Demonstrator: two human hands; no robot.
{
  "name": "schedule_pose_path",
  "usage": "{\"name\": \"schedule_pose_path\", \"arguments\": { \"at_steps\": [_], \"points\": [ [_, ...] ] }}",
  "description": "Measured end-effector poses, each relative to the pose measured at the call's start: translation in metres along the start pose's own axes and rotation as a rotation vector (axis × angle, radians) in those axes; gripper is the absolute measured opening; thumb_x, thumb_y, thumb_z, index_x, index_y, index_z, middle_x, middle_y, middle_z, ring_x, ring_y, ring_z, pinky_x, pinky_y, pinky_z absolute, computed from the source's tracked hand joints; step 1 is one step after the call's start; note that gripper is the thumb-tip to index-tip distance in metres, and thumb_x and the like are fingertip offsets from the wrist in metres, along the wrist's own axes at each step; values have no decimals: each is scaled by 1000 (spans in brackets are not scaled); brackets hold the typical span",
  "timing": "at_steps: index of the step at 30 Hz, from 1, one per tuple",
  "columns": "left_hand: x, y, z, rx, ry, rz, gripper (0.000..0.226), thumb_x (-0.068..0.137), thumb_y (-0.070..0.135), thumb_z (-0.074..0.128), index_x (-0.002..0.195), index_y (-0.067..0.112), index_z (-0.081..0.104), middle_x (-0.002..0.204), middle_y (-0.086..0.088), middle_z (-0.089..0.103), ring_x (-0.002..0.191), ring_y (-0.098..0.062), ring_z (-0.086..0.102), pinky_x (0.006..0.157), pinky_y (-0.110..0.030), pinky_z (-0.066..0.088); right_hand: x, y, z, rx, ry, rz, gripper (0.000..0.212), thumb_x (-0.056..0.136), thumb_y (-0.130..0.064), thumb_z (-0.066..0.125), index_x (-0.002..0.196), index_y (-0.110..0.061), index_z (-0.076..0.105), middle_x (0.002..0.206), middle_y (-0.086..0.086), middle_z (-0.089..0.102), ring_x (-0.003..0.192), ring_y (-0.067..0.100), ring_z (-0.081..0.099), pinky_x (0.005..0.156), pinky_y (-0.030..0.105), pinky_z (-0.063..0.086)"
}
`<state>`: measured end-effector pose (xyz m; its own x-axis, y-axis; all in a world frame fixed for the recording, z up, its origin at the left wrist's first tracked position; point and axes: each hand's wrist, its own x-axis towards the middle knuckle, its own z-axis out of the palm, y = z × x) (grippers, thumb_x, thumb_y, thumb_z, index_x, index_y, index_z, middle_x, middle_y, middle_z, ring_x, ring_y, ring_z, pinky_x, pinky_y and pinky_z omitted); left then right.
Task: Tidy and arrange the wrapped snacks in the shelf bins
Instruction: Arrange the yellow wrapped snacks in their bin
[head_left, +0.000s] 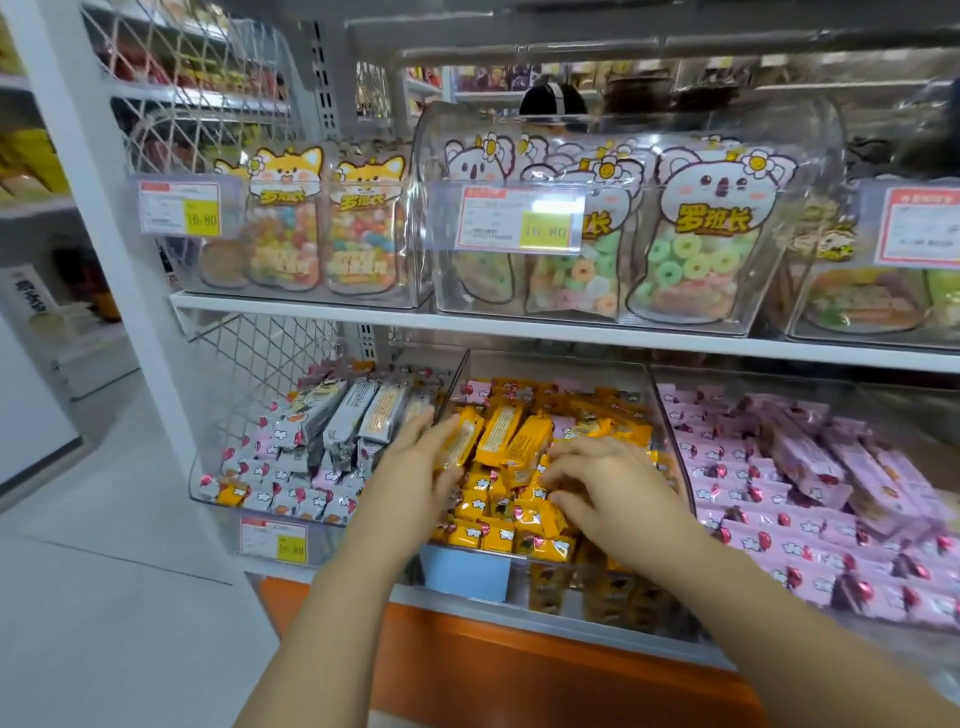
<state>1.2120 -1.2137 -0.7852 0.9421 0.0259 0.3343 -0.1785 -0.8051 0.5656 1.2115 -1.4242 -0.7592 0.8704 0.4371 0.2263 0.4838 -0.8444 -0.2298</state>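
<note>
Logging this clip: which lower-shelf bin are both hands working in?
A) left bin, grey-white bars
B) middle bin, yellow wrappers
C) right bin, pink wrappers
B: the left hand and the right hand both lie among the yellow snacks inside the middle bin.

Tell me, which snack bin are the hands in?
The bottom middle bin, full of yellow snacks. The left bin has grey ones, the right bin pink ones.

The single camera rides on my head, wide-angled, looking forward and somewhat down. It faces the shelf (519, 332) from close up, the middle bin (556, 365) low in the centre, the floor (104, 571) falling away at left.
</note>
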Motion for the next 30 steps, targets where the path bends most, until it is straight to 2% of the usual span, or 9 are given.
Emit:
{"name": "schedule_pose_path", "arguments": {
  "at_steps": [3,5,6,9,13,18,24,27,30],
  "points": [
    [-1,-4,-16,10,72,54,29,92,9,57,118,19,65,130,3,52,114,-9,48,99,-19,33,11,-18,8,7,8,-49,27,94,-36,51,120,-36,60,133,-16,49,127,8,37,110,32,20],
    [-4,-9,-21,18,49,78,22,93,7,55,103,17,72,116,3,58,101,-5,49,94,-20,39,20,-31,15,-6,3,-84,28,95,-36,50,121,-35,60,129,-14,53,124,10,39,109,33,21],
    [-6,-13,-21,33,15,82,24,94,7,53,103,17,72,116,3,56,101,-6,49,93,-21,40,24,-37,18,-25,-4,-109,28,95,-36,49,122,-34,60,126,-13,54,123,11,40,108,34,21],
    [-11,-19,-17,69,-82,107,31,97,9,45,120,16,65,118,2,46,106,-13,49,89,-23,40,37,-51,27,-106,-30,-170,30,97,-35,46,124,-36,57,121,-11,57,119,16,40,106,36,21],
    [-11,-21,-12,109,-92,129,39,98,10,42,133,21,53,120,5,40,98,-11,46,77,-22,40,52,-57,36,-215,-10,-175,31,96,-37,45,125,-38,55,122,-9,57,120,21,40,109,42,14],
    [-12,-23,-14,48,-58,145,40,97,6,42,133,20,54,130,5,44,106,-11,50,87,-27,45,61,-55,41,-272,-18,-104,39,91,-49,49,129,-40,51,126,-9,56,127,23,36,110,45,13],
    [-18,-33,-14,4,-24,99,34,97,7,45,127,16,59,131,0,48,114,-12,49,94,-15,36,59,-66,49,-283,83,-73,31,85,-54,53,106,-35,66,114,-7,59,118,21,39,107,42,12],
    [-15,-33,-13,-3,3,87,34,97,8,46,127,17,60,127,2,51,109,-10,50,94,-17,39,61,-70,55,-334,36,-37,34,86,-55,51,104,-32,68,114,-5,58,119,21,40,109,46,13],
    [-15,-31,-14,-6,-3,83,35,97,7,45,128,16,59,127,1,52,111,-12,51,97,-22,40,64,-70,56,-270,50,-13,22,90,-46,51,91,-30,66,104,-7,59,111,19,44,104,40,19]
  ]
}}
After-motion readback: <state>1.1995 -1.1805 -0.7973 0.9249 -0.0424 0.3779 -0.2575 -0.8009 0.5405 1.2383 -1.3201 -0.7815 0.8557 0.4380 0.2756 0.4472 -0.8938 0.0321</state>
